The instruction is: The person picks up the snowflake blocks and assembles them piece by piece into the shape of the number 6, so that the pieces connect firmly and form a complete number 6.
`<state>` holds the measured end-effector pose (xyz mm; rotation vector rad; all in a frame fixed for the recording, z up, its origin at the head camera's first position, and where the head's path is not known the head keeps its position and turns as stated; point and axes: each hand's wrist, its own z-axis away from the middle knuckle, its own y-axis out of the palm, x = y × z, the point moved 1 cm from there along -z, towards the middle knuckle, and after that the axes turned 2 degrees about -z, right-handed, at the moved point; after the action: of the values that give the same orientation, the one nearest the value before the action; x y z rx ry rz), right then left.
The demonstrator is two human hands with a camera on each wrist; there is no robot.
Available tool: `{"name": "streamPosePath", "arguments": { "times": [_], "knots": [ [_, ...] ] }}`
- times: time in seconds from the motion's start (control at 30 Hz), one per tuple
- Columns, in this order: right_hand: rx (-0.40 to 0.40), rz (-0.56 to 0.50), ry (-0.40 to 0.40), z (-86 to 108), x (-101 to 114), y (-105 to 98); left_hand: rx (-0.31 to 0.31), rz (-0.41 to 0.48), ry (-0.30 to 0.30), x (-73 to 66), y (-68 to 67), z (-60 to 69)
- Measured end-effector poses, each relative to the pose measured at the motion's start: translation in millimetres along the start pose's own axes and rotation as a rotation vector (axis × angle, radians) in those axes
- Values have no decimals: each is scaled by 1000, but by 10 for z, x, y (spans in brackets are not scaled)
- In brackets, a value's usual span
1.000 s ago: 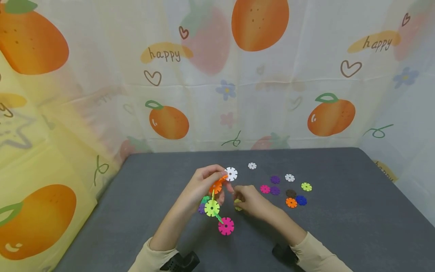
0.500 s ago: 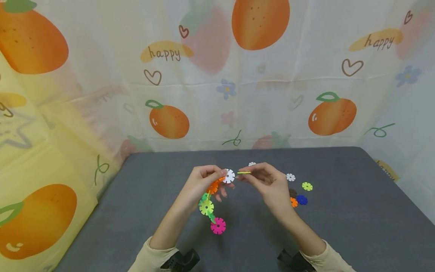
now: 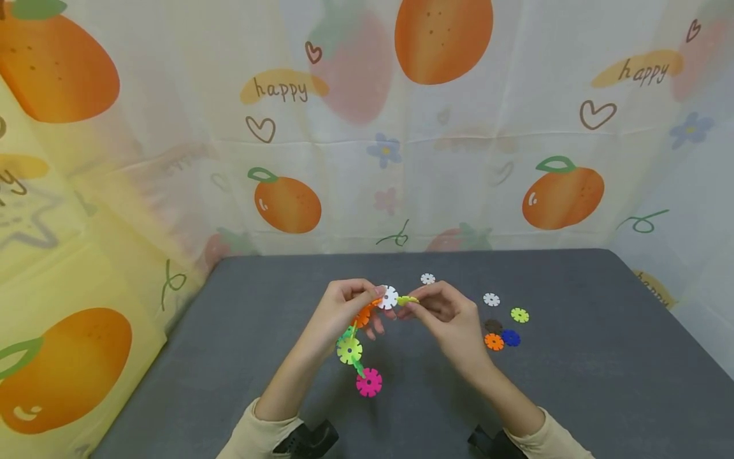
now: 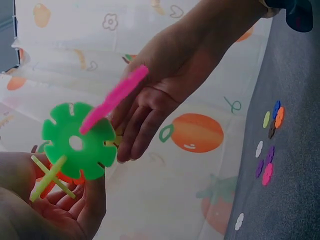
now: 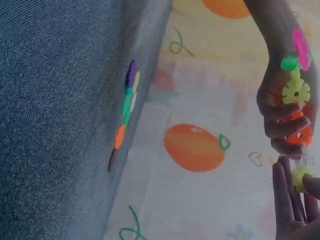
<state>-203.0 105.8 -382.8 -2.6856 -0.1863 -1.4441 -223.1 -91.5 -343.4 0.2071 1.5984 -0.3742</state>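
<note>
"Chain of discs [image 3: 344, 352]: sturdy?"
"Light, stiff, I'd guess, but may slip apart; hold near the white disc [image 3: 392, 293]. Left hand [image 3: 350, 299] pinches it above the table [image 3: 275, 280]."
"Right hand [image 3: 453, 315]?"
"Pinching a yellow disc [image 3: 406, 299] at the white one's edge."

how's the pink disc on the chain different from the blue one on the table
The pink disc is joined to the chain; the blue disc lies on the table. In the head view, the pink disc looks larger than the blue. Both are round with notched edges.
</note>
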Motion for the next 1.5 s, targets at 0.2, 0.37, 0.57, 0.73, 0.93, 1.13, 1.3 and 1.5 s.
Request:
{"name": "streamPosePath", "arguments": {
  "times": [0.2,0.37,0.57,0.73,0.93,1.13,1.3,1.5],
  "knots": [
    [-2,-18,-4,-3,-34,30,6,-25,-2,13,-8,-8],
    [2,-69,-25,-1,-78,49,6,-54,15,16,-16,-11],
    [21,-110,-71,18,-113,51,26,-59,13,35,-23,-28],
    [20,-108,-118,23,-104,61,53,-47,12,41,-39,-47],
    [38,-74,-127,12,-92,59,71,-51,29,41,-56,-46],
    [81,-11,-160,12,-99,20,98,-49,41,38,-59,-40],
    [65,-42,-153,13,-106,-10,61,-13,65,42,6,-27],
    [72,-61,-157,-34,-28,-35,49,18,85,-2,43,20]
  ]
}}
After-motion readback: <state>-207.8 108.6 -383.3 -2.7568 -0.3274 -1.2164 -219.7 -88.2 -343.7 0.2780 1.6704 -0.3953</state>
